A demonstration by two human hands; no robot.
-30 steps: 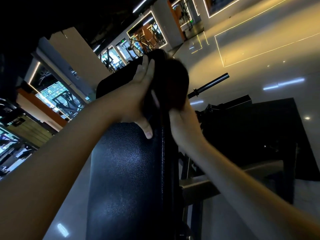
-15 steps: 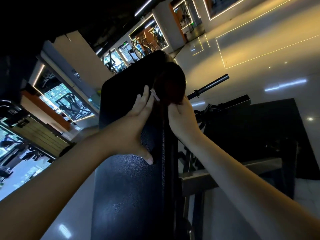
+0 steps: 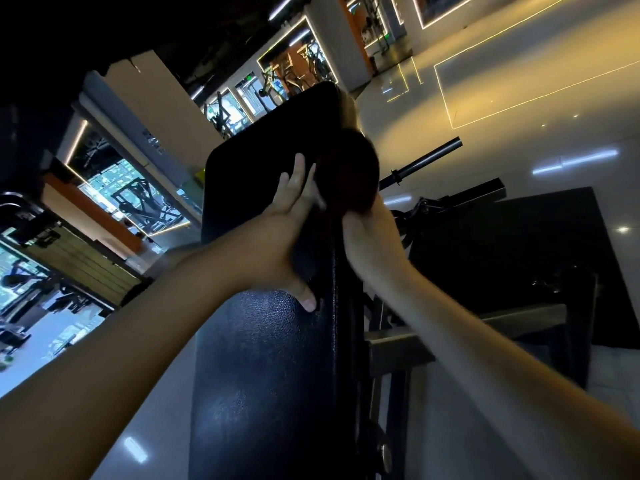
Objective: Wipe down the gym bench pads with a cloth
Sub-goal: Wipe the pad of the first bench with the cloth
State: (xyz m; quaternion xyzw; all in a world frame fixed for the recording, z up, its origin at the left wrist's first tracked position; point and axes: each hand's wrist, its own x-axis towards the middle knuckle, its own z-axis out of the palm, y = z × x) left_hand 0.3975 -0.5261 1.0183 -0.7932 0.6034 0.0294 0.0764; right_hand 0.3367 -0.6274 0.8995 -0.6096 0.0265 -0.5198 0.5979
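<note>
Two hands on bench pad [image 3: 270,368], left hand [image 3: 287,230] flat, right hand [image 3: 367,237] clutching cloth [image 3: 349,178] above

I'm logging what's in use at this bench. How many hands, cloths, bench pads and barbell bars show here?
Hands: 2, left hand and right hand
Cloths: 1, dark reddish cloth
Bench pads: 1, black bench pad
Barbell bars: 1, barbell bar
Total: 5

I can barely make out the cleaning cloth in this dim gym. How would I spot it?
Start at the long black bench pad running up the middle. Follow its right edge to where the right hand presses a dark reddish-brown cloth against it. It is the only soft, rounded, reddish bundle; the pad is smooth black, and the barbell behind is straight metal.
</note>
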